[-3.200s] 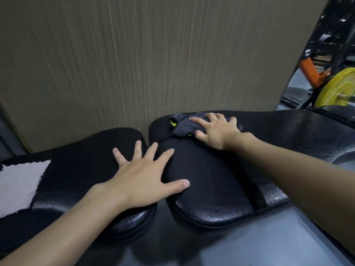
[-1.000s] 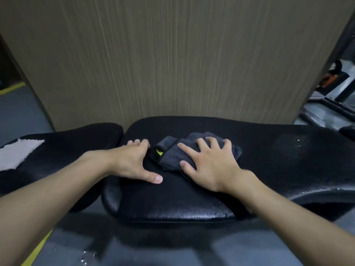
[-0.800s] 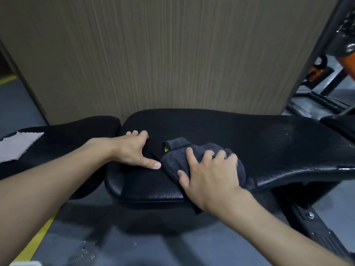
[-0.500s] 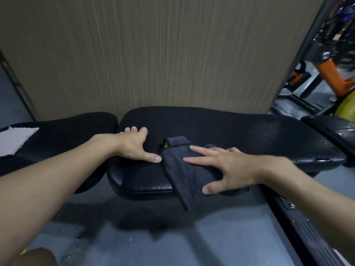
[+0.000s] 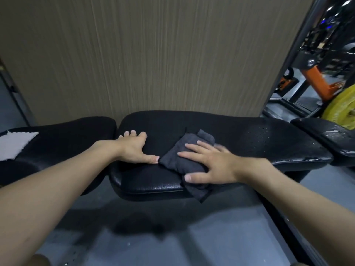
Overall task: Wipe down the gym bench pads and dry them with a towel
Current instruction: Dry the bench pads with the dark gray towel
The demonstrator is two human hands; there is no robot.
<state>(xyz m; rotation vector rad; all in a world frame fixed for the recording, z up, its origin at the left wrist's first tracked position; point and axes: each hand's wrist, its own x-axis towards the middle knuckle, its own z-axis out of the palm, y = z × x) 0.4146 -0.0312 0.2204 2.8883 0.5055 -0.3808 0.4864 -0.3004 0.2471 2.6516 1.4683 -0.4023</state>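
The person's right hand (image 5: 209, 166) lies flat, fingers spread, pressing a folded dark grey cloth (image 5: 184, 160) onto the long black vinyl bench pad (image 5: 249, 137); it clasps nothing, only bears down. The cloth sits near the pad's near edge, and one corner hangs over that edge. The left hand (image 5: 134, 148) is open too, palm down on the same pad just left of the cloth, its thumb tip almost touching the fabric. Water droplets (image 5: 263, 135) speckle the right part of the pad. To the left, a second black padded cushion (image 5: 67, 135) carries a white textured towel (image 5: 15, 144). Behind stands a brown wood-grain wall panel (image 5: 153, 54); at far right a yellow weight plate (image 5: 342, 108) shows
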